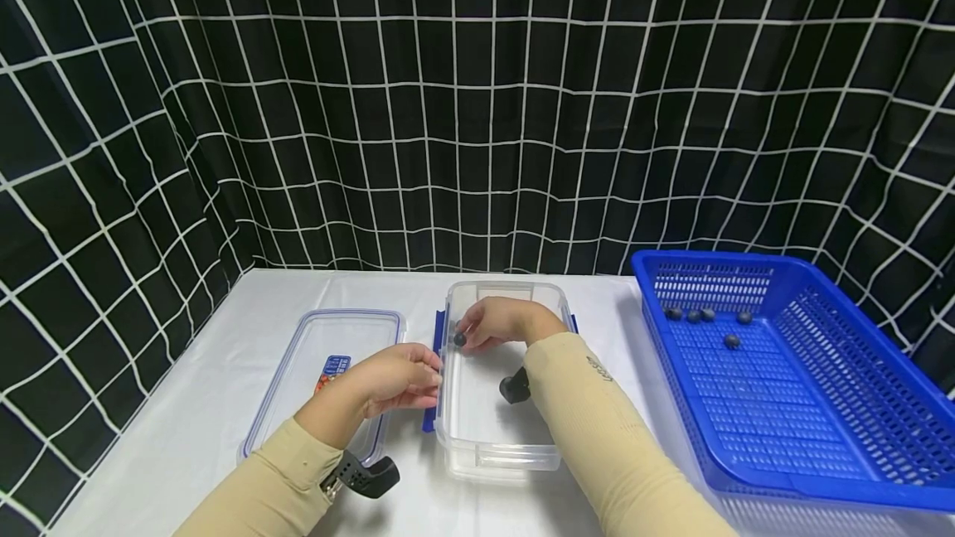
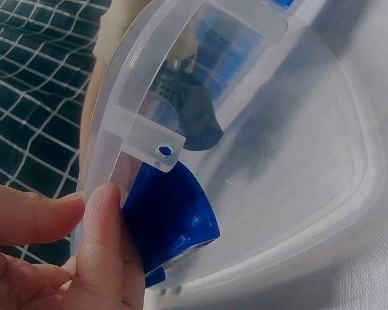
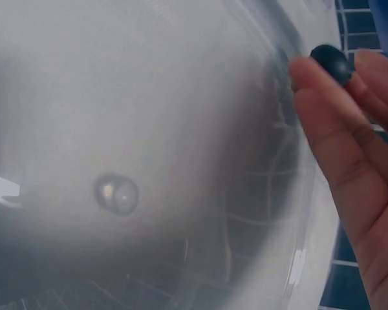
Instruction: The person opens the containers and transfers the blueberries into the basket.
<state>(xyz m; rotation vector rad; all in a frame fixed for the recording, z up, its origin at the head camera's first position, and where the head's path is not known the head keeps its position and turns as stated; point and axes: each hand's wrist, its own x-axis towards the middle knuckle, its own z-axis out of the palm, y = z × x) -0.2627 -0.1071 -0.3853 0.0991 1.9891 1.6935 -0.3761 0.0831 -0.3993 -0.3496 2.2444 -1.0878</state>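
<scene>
A clear plastic box (image 1: 485,446) with blue side clips stands on the white table. My right hand (image 1: 488,326) reaches over its left part and pinches a small dark ball (image 1: 459,340) between thumb and fingertips; the ball (image 3: 331,62) also shows close up in the right wrist view, above the box's inside (image 3: 149,161). My left hand (image 1: 403,379) holds the box's left rim, thumb and finger (image 2: 110,252) pressed by the blue clip (image 2: 171,216). The box's lid (image 1: 328,371) lies flat to the left.
A blue slotted basket (image 1: 821,404) stands at the right with several dark balls (image 1: 731,341) in its far part. A black-and-white grid curtain hangs behind and to the left. Black wrist camera mounts (image 1: 369,475) sit on both forearms.
</scene>
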